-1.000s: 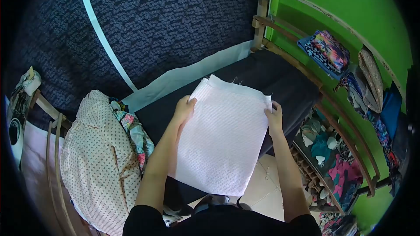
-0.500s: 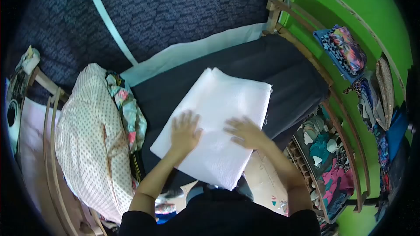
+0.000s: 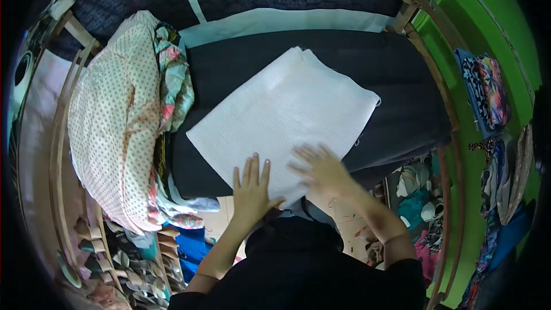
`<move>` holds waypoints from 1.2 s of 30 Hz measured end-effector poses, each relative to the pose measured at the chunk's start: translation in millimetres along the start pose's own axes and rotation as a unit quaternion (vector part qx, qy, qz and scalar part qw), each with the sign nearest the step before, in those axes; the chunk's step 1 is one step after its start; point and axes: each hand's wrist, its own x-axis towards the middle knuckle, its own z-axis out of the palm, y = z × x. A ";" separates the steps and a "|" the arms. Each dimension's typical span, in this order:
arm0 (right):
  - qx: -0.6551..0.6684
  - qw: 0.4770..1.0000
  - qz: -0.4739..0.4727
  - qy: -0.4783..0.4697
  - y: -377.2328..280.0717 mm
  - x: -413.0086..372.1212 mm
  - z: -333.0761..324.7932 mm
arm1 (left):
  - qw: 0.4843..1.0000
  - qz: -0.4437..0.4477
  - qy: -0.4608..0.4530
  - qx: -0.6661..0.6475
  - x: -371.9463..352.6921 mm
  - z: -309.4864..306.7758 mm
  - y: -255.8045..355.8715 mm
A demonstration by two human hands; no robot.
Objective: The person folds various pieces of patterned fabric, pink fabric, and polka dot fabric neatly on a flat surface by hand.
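The white cloth lies folded on the dark worktop at mid-frame, its near corner at the worktop's lower edge. The left hand lies flat on that corner, fingers spread, grip wide and empty. The right hand, blurred, is just beside it, also flat and holding nothing. Smoothing probably goes best with full palms and even pressure, stroking outward without dragging the layers askew. A spotted bundle lies at left.

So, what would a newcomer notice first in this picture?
The white folded cloth lies in the middle on a dark surface, with the left hand and right hand flat on its near edge. A cream dotted fabric is heaped at left; a green wall stands at right.
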 end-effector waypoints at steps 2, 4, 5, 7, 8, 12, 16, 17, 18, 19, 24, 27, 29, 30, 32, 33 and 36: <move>-0.126 0.989 0.069 -0.025 51.1 -6.0 -11.2 | 1.000 -0.023 0.016 0.006 -9.8 2.5 1.6; -0.152 0.955 0.241 0.079 98.7 -12.6 -16.1 | 0.998 -0.039 0.041 0.001 -15.9 5.3 2.4; -0.195 0.918 0.334 0.084 109.0 -13.8 -21.0 | 0.998 -0.050 0.037 0.003 -17.1 5.2 4.0; -0.267 0.864 0.425 0.050 107.7 -6.8 -30.1 | 0.996 -0.069 0.053 0.008 -16.4 6.2 9.4; -0.356 0.834 0.421 0.033 97.8 -3.2 -28.5 | 0.995 -0.079 0.059 0.012 -16.6 6.6 11.3; 0.183 0.974 0.109 -0.073 18.5 27.2 -18.0 | 0.988 -0.109 0.102 0.045 -16.2 18.0 17.8; 0.034 0.997 -0.049 0.040 25.0 32.3 1.5 | 0.987 -0.118 0.103 0.036 -14.7 17.3 20.8; 0.028 0.998 -0.044 0.042 52.1 34.1 9.1 | 0.987 -0.117 0.103 0.031 -16.2 17.2 21.1; -0.089 0.994 0.006 0.056 84.4 34.8 13.4 | 0.987 -0.117 0.103 0.031 -17.3 18.1 21.2; -0.111 0.986 0.103 0.074 107.5 35.7 2.2 | 0.987 -0.116 0.104 0.032 -17.6 19.3 20.8; -0.252 0.879 0.404 0.039 144.7 43.3 -26.4 | 0.990 -0.092 0.101 0.027 -11.3 4.3 11.1; -0.133 0.971 0.182 0.074 68.7 66.1 -9.1 | 0.987 -0.088 0.133 0.000 4.7 -1.5 -12.0; -0.035 0.999 0.033 -0.010 22.4 76.2 4.8 | 0.987 -0.085 0.134 0.010 21.9 -8.3 -30.6; -0.005 0.997 -0.043 -0.063 6.5 81.8 2.9 | 0.986 -0.083 0.141 0.025 30.2 -9.0 -43.8; -0.037 0.998 -0.026 -0.052 20.7 103.0 7.4 | 0.984 -0.079 0.151 0.052 44.7 -5.1 -72.9; -0.054 0.997 -0.015 -0.049 34.4 113.2 10.0 | 0.984 -0.087 0.150 0.044 49.1 -5.6 -86.2; -0.096 0.963 0.248 0.041 74.5 145.5 15.8 | 0.981 -0.106 0.156 0.053 56.0 -9.4 -104.6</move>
